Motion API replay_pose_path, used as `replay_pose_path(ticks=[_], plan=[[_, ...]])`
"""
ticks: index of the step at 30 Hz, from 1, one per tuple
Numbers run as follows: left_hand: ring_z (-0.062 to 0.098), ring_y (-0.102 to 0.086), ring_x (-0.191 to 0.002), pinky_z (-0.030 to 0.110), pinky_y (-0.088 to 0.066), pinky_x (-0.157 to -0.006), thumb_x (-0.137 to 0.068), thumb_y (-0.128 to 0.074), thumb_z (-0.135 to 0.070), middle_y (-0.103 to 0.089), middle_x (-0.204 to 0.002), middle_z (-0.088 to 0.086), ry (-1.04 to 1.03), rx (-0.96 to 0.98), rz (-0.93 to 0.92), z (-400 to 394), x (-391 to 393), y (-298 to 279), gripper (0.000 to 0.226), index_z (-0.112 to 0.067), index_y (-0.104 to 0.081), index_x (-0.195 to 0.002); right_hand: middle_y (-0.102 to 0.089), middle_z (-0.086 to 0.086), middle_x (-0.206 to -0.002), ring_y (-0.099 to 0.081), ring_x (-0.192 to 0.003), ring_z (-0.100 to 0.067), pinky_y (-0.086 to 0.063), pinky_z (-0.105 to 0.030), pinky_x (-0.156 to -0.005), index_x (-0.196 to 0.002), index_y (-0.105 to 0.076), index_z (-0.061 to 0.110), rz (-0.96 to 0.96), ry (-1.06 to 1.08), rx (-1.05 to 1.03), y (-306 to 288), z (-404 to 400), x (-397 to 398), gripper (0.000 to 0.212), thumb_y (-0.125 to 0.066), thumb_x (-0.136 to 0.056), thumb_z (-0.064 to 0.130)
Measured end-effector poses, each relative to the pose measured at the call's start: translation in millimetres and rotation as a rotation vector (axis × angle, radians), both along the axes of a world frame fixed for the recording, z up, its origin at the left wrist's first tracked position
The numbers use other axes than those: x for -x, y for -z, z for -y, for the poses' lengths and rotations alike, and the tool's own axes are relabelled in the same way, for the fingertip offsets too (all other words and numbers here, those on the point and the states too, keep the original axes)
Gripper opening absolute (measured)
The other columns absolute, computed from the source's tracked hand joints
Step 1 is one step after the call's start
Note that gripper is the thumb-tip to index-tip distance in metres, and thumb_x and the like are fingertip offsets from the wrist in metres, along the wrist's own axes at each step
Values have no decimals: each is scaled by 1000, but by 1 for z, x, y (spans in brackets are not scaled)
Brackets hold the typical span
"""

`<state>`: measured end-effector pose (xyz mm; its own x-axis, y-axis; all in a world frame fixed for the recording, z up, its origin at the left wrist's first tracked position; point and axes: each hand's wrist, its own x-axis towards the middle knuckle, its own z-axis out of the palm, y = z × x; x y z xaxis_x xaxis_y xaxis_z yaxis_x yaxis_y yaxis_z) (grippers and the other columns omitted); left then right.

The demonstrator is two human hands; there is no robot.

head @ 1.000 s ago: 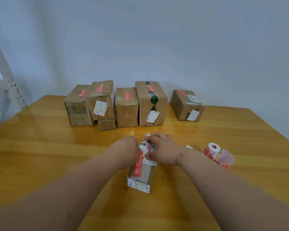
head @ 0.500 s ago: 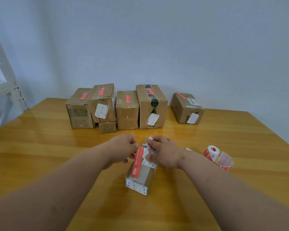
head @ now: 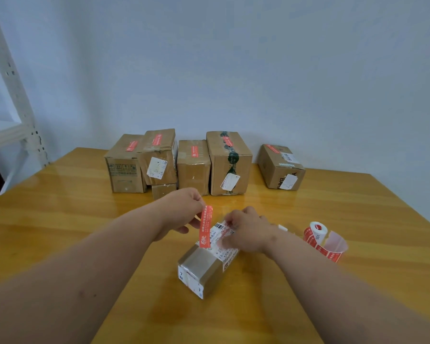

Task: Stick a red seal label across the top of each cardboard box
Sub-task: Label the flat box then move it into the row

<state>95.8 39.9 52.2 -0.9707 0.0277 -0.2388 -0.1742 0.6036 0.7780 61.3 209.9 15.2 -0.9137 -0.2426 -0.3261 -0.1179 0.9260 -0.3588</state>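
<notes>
Along the far edge of the table (head: 60,219), five cardboard boxes (head: 193,165) already sealed in red on top. Near the middle, one small box (head: 204,268) left: left hand (head: 184,214) pinching the top end of a red seal label (head: 205,227), lower end at the box top, not yet pressed flat. Right hand (head: 246,232) curled on the box, steadying it; label roll (head: 318,234) just beside, toward the right edge.
</notes>
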Motion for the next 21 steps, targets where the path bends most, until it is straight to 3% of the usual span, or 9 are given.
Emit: replay_pose_path(ticks=[4,7,11,15,17,19,21], plan=[[16,-64,-93,33,-52,-83,-101,-46,-22,-68,-99,4,78,95,54,-3,-3,-3,14,-15,-56,-97,-58,6,-129,-50,-120,-23,-41,-50,-102,-98,-64,44,-39,154,394,-16,-1,4,37,-55,-63,39],[17,-63,-96,30,-51,-81,-100,-48,-22,-67,-100,4,137,159,61,-7,-4,-4,12,-18,-57,-92,-65,4,-116,-59,-104,-16,-48,-40,-93,-111,-68,28,11,60,586,-27,4,-6,33,-63,-78,28],[19,-58,-89,34,-52,-82,-97,-49,-19,-66,-104,11,128,195,30,-9,-3,-1,14,-19,-58,-87,-74,-5,-95,-69,-93,-21,-54,-42,-88,-114,-67,18,73,-37,643,-24,6,-10,38,-78,-78,18],[16,-56,-84,33,-51,-80,-97,-50,-19,-64,-97,8,106,186,33,-8,-1,6,12,-16,-60,-90,-71,-2,-87,-66,-82,-13,-55,-33,-78,-113,-67,15,66,-41,633,-19,8,-9,31,-74,-83,8],[16,-57,-86,33,-51,-81,-98,-50,-24,-62,-97,4,81,160,14,-8,-2,7,14,-16,-61,-103,-70,0,-87,-66,-82,-13,-53,-29,-75,-112,-66,16,42,-35,600,-20,7,-10,27,-70,-87,7],[20,-58,-100,34,-51,-85,-97,-54,-38,-61,-112,5,23,150,-35,-6,-2,9,36,-17,-52,-126,-68,1,-92,-66,-85,-14,-54,-26,-69,-111,-67,17,-5,27,578,-22,3,-7,24,-68,-88,8],[24,-55,-114,35,-49,-92,-86,-62,-56,-54,-132,7,14,214,-32,-4,-4,11,73,-20,-35,-143,-65,0,-101,-62,-88,-11,-47,-20,-61,-104,-67,16,-44,151,625,-25,-3,-3,17,-68,-89,9]])
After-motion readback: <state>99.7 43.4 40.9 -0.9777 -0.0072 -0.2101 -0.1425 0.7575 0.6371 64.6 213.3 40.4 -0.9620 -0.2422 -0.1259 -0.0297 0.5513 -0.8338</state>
